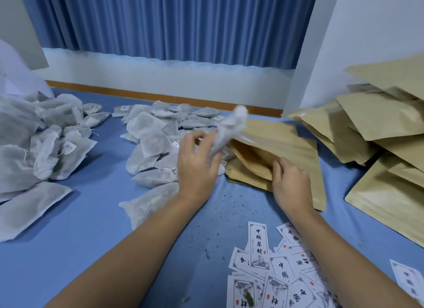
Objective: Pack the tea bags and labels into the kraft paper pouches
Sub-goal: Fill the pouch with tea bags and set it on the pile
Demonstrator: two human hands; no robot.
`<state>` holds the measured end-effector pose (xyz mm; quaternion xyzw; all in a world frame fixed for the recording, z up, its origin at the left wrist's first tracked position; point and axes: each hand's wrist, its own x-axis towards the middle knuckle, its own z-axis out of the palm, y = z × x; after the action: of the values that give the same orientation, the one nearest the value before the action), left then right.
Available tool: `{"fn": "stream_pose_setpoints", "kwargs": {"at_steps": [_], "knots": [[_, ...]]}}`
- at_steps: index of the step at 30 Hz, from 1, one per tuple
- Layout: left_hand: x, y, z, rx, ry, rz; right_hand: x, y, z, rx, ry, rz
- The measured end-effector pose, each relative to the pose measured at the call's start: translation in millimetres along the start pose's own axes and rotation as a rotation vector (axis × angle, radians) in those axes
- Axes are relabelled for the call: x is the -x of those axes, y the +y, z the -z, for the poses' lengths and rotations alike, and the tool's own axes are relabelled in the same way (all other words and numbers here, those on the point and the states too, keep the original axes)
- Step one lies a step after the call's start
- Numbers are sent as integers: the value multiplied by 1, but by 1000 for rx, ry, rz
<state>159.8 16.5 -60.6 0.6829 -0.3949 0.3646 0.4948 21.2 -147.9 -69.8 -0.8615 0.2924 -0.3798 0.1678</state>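
- Left hand (197, 167): fingers (203, 139) pinch blurred tea bag (230, 128), long axis tilted up-right, at kraft pouch (284, 142) mouth.
- Right hand (291, 183): fingers curled on pouch lip; mouth faces left, pouch flat on pouch stack (243, 178).

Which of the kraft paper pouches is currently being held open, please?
The top pouch of the middle stack: the right hand holds its mouth open, while the pouches heaped at the right lie flat.

Single head-worn wide-angle cam, looking forward and down across the blue surface (68, 250). Close range: left hand (197, 167) and right hand (291, 183) mid-frame, curtain (172, 21) along the top edge.
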Motion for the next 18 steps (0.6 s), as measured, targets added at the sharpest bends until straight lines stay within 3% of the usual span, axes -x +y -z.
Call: {"fn": "stream_pose_setpoints", "kwargs": {"at_steps": [4, 6, 9, 14, 18], "knots": [[8, 21, -10, -35, -225, -411, 0, 1, 0, 7, -20, -41], [13, 34, -17, -71, -381, -483, 0, 2, 0, 11, -39, -89], [20, 48, -26, -89, -559, -399, 2, 4, 1, -37, -26, -61], [21, 62, -35, -277, -849, -129, 2, 5, -3, -65, 14, -8], [-19, 73, -51, -278, -1124, 114, 1, 7, -5, -129, 24, -35]]}}
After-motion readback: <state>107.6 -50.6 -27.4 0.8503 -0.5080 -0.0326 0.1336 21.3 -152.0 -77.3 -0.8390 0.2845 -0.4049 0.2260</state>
